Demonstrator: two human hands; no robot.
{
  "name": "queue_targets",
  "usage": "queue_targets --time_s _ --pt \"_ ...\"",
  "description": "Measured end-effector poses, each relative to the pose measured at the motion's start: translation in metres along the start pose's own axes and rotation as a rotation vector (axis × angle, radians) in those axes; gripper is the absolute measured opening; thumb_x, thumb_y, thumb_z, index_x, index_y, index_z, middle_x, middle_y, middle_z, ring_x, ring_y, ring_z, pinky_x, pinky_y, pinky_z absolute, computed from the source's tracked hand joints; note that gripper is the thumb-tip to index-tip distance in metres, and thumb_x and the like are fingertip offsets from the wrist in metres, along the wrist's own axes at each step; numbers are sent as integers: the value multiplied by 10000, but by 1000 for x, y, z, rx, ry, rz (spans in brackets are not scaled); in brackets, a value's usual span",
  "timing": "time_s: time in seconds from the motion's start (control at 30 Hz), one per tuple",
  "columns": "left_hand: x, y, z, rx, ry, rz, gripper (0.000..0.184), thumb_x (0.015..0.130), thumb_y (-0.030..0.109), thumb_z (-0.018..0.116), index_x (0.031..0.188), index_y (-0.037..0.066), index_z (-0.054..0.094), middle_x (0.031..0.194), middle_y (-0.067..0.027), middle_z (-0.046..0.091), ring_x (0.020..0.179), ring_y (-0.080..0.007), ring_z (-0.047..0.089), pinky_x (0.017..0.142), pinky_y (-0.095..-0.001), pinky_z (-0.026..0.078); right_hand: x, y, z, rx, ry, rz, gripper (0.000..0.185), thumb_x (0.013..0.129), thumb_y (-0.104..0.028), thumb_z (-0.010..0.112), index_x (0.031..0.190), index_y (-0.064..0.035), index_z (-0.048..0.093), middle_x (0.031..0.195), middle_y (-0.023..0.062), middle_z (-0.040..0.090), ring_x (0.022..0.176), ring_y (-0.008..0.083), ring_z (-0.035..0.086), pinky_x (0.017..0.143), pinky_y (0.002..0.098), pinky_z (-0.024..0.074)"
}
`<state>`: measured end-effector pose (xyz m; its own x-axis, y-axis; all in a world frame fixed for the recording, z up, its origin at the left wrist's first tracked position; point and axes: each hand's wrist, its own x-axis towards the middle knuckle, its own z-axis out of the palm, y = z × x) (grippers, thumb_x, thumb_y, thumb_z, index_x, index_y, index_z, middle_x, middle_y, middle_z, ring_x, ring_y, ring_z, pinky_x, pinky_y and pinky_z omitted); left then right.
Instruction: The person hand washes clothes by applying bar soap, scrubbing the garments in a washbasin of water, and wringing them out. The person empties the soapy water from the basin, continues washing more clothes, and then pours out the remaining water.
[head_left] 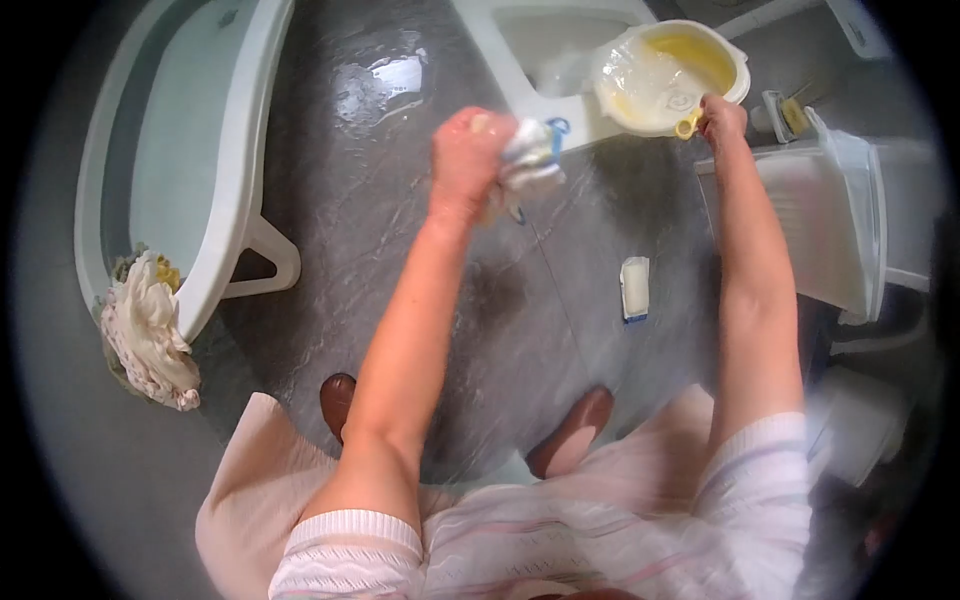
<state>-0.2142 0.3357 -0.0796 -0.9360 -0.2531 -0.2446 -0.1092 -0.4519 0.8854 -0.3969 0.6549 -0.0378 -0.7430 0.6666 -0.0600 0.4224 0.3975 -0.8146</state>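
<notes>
My left hand (468, 165) is closed around a bunched white cloth (533, 160) with blue trim, held above the floor and blurred by motion. My right hand (722, 120) is closed at the near rim of a round white basin (612, 112). A yellow handle with a ring end (688, 123) pokes out beside its fingers; what it belongs to is unclear. Cloudy, soapy-looking water shows in the basin, whose inside is partly yellow.
A white baby bathtub (225, 190) holding water stands left, with a heap of pale clothes (150, 330) over its near end. A bar of soap (635, 288) lies on the wet grey floor (560, 340). A white stool (790, 220) stands right; a white tub (510, 70) sits behind.
</notes>
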Motion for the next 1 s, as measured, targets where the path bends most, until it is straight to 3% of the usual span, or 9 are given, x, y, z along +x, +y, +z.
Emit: queue_targets --time_s 0.07,0.13,0.17,0.37,0.43,0.53,0.6,0.73,1.0 --pt "-2 -8 4 85 -64 0 108 754 145 628 750 41 600 711 -5 579 629 -82 511 561 -240 421 6 -20 4 -158 31 -166 300 648 -124 601 840 107 592 774 180 626 678 274 632 555 350 485" --pt "-8 -12 13 138 -101 -44 162 686 178 625 706 20 592 671 -46 577 625 -110 516 585 -269 430 15 -35 8 -457 46 -345 380 642 -174 598 888 116 591 836 198 638 794 323 634 690 374 491" --pt "-13 -12 18 165 -119 -67 190 653 194 624 684 10 588 650 -66 577 623 -124 518 597 -284 434 -3 -52 8 -584 25 -384 435 656 -240 578 989 40 592 915 190 634 861 345 611 794 383 459" --pt "-31 -15 34 243 -248 -202 192 649 213 609 703 30 598 651 -78 590 608 -154 538 601 -306 449 -18 -89 23 -809 157 -912 451 758 -269 511 1203 -211 478 978 158 623 874 361 598 769 439 460" --pt "-33 -16 37 283 -287 -201 197 648 224 614 730 45 608 680 -103 609 630 -178 577 613 -318 461 -31 -103 14 -844 165 -938 467 786 -252 490 1248 -237 420 985 162 618 879 357 597 764 445 460" --pt "-31 -17 34 331 -357 -128 174 689 205 637 734 40 604 689 -61 602 638 -122 551 599 -290 465 -19 -83 25 -764 161 -1017 481 822 -219 453 1292 -285 371 977 171 611 874 354 597 749 449 462" --pt "-34 -27 42 317 -344 -58 205 670 226 628 741 35 601 688 -78 602 656 -140 558 628 -311 464 -9 -60 13 -833 -33 -961 528 821 -166 430 1314 -335 342 1019 127 612 874 327 603 746 434 465" --pt "-37 -13 56 339 -310 -114 226 607 246 602 696 39 599 695 -132 611 671 -250 592 656 -349 466 -10 -31 -11 -807 0 -961 465 800 -195 477 1252 -296 442 1008 122 613 854 341 599 726 429 464" --pt "-40 -3 66 329 -369 -135 219 592 231 590 702 43 608 700 -141 619 682 -279 598 654 -360 464 -7 38 -40 -686 -20 -811 371 764 -202 510 1131 -178 554 995 136 616 914 325 583 760 385 449"
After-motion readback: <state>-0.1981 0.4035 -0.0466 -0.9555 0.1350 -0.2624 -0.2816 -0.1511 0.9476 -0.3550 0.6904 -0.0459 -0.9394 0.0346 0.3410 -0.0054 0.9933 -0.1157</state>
